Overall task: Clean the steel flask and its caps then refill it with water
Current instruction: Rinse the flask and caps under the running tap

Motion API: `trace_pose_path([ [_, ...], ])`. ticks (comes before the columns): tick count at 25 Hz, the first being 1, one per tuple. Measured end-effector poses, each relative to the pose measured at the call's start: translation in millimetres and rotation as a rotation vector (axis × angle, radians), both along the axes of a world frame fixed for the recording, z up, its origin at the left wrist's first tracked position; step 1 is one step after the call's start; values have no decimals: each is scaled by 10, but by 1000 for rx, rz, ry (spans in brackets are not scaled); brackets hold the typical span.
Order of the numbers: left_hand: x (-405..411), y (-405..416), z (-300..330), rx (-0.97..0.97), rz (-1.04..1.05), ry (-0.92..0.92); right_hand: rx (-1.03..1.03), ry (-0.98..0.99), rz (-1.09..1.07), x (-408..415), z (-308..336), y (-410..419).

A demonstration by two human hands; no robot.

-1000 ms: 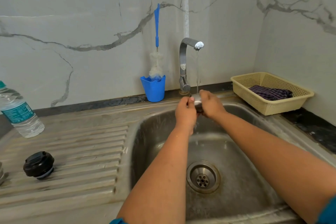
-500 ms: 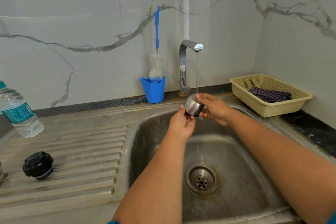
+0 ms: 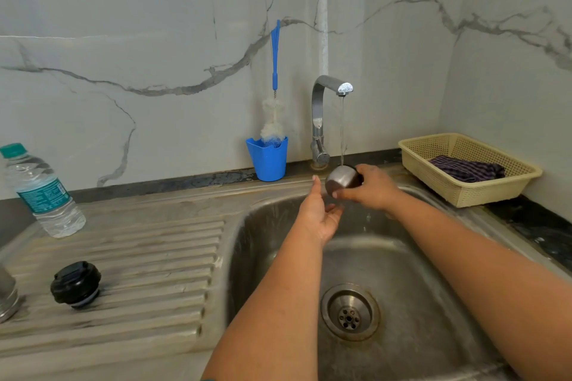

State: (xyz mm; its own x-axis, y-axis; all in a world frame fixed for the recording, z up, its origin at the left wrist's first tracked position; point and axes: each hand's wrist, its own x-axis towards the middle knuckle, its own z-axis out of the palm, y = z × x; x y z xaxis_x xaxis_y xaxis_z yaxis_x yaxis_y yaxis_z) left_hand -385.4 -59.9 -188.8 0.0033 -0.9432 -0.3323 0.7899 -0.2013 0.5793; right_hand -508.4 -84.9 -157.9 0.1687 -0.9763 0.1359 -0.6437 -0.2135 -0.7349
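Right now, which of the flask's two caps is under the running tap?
The round steel cap, held in the right hand beneath the stream. The black plastic cap sits untouched on the ribbed steel drainboard.

Plastic water bottle point(image 3: 41, 192) upright, far left of draining board. Blue cup point(image 3: 268, 158) against wall holds blue-handled brush point(image 3: 274, 86). Cream basket point(image 3: 470, 192) on right counter, striped purple cloth point(image 3: 464, 168) inside.

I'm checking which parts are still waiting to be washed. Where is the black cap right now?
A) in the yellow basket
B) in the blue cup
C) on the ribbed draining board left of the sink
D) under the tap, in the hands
C: the black cap sits on the draining board, away from both hands.
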Motion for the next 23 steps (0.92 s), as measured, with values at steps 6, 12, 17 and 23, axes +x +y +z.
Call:
trace_pose_path([
  [6,26,-23,-21,-147,19,24,-261,270,219,-24,-37,7],
  [12,58,-54,-53,-95,-36,73,-542,936,202,-145,-44,225],
  [17,-32,-27,-39,-92,-72,1,-180,426,254,51,-210,287],
  [23,10,2,-52,-67,-75,29,-508,1045,93,-114,-107,331],
])
